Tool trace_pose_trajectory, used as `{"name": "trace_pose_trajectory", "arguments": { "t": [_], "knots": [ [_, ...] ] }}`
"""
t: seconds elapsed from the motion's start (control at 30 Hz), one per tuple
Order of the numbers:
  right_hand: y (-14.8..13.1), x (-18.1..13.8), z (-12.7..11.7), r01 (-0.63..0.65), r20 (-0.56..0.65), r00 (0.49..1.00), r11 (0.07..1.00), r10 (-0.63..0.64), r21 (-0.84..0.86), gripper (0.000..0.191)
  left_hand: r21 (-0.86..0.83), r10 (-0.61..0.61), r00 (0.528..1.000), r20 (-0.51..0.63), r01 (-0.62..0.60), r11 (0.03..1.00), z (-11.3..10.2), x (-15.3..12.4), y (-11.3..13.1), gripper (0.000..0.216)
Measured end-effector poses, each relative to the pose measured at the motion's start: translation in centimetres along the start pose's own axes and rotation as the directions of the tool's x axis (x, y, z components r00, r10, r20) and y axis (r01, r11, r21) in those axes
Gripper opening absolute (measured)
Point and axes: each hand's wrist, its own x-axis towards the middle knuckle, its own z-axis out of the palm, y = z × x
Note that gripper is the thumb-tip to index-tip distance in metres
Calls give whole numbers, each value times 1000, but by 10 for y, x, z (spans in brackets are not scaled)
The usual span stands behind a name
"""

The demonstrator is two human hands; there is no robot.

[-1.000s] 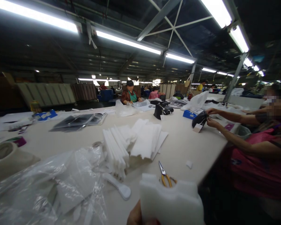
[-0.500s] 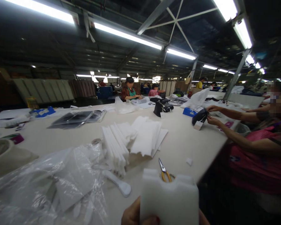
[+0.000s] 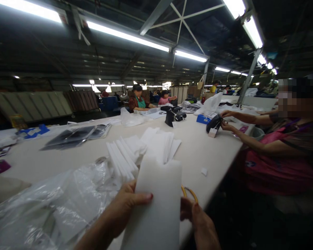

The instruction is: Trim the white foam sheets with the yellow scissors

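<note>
Close before the camera, the left hand and right hand grasp a white foam piece by its two side edges, upright above the worktop. A light, even grip seems best, so the soft foam does not dent. Behind it lie a foam stack, scissors and a plastic bag. Other people work under strip lights in a dim hall.
</note>
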Motion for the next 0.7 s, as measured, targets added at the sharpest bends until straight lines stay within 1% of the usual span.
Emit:
{"name": "trace_pose_trajectory", "arguments": {
  "t": [0.03, 0.07, 0.1, 0.13, 0.17, 0.2, 0.3, 0.4, 0.47, 0.53, 0.6, 0.63, 0.67, 0.7],
  "knots": [
    [6, 10, -7, 64, 46, 997, 980, -57, -188, 51, 30, 0, 1000, -26, 1, 1000, -5, 1, 13, 48],
    [12, 20, -12, 108, 72, 994, 908, -86, -405, 44, 66, -5, 999, -44, 8, 998, -9, 2, 24, 47],
    [20, 29, -16, 120, 101, 992, 804, -75, -582, 38, 101, -13, 999, -53, 18, 995, -12, 3, 33, 47],
    [27, 37, -18, 107, 105, 993, 716, -47, -690, 37, 133, -29, 998, -49, 35, 991, -14, 4, 40, 47],
    [34, 43, -18, 85, 104, 995, 649, -10, -756, 39, 157, -52, 998, -31, 56, 986, -15, 5, 43, 47],
    [38, 47, -17, 63, 103, 994, 619, 30, -783, 41, 173, -83, 997, -4, 83, 981, -15, 6, 43, 47],
    [41, 52, -12, 11, 110, 986, 604, 128, -797, 45, 212, -209, 975, 75, 189, 959, -14, 6, 27, 46],
    [32, 50, -21, -50, 131, 965, 652, 227, -757, 45, 253, -309, 948, 82, 280, 926, -17, 2, 4, 47],
    [29, 43, -37, -97, 152, 950, 721, 272, -686, 50, 262, -354, 931, 94, 320, 910, -21, -3, -7, 47],
    [34, 26, -57, -168, 148, 939, 791, 309, -588, 56, 256, -386, 915, 116, 348, 902, -24, -7, -15, 48],
    [45, -1, -76, -255, 125, 938, 886, 324, -386, 60, 242, -410, 902, 134, 371, 896, -25, -9, -22, 47],
    [51, -17, -84, -285, 110, 943, 935, 313, -210, 61, 235, -419, 897, 144, 380, 895, -25, -9, -26, 47],
    [56, -33, -91, -306, 107, 945, 951, 309, -45, 62, 233, -432, 888, 157, 392, 890, -24, -8, -30, 46],
    [60, -50, -96, -332, 102, 941, 939, 323, 86, 61, 234, -450, 877, 171, 407, 883, -23, -6, -33, 45]
  ]
}}
